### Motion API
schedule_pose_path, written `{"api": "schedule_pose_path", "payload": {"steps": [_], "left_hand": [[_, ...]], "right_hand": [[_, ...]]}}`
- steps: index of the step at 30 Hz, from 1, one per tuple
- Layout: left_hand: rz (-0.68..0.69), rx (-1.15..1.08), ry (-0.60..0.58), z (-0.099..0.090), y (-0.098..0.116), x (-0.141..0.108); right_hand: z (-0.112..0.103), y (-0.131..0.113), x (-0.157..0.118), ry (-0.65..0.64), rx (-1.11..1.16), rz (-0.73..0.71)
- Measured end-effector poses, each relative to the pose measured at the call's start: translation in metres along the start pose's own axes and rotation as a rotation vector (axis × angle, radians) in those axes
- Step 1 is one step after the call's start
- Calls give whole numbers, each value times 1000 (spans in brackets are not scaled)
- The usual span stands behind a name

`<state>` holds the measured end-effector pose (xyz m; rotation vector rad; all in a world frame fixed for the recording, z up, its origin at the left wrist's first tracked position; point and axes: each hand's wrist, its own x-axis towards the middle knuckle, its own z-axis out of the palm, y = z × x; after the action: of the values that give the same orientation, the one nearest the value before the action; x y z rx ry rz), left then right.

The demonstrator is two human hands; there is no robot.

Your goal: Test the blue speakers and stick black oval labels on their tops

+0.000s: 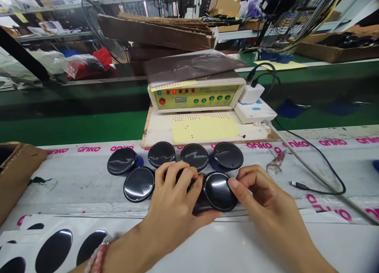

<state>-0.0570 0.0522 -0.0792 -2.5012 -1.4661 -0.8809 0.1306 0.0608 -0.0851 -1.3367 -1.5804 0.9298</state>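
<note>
My left hand (174,198) is curled around a glossy black round-topped piece (220,191), with its thumb along the near side. The curled fingers cover something dark, another round piece perhaps, mostly hidden. At the right rim of the same piece, my right hand (263,202) pinches with thumb and index finger. Any thin film between those fingertips is too small to make out. More black round-topped pieces (139,184) stand close around the left hand, some showing blue sides. Behind them is a row that includes one round-topped piece (227,155) tilted slightly.
White sheets with black oval stickers (54,250) lie at lower left. A control box (197,95) with buttons and a red light stands behind, on a wooden board (154,125). A loose cable (316,190) and clear film scrap (276,162) lie right. A cardboard box (26,174) stands left.
</note>
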Motion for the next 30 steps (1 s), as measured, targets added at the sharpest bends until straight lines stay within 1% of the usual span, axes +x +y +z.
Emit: {"api": "schedule_pose_path", "payload": {"steps": [5,11,16,18,20,22,23,25,28,30], "left_hand": [[-1,-5,-6,0,0,-1],[12,-6,-7,0,0,0],[10,-22,-30,0,1,-1],[11,-27,-35,0,1,0],[14,-22,-40,0,1,1],[20,-6,-43,-1,1,2],[25,2,-44,-2,0,2],[39,15,-42,-1,-1,1],[58,27,-35,3,-2,-2],[68,39,-46,5,-1,-1]], "right_hand": [[2,1,1,9,-61,-51],[3,1,3,10,-90,-64],[3,-1,2,15,-100,-76],[2,0,3,-25,-97,-45],[0,1,5,-74,-83,46],[-3,3,6,-64,-41,143],[-4,4,7,-52,-21,163],[-5,5,7,-76,-39,130],[1,6,8,-180,-175,17],[5,6,10,-185,-231,-37]]}}
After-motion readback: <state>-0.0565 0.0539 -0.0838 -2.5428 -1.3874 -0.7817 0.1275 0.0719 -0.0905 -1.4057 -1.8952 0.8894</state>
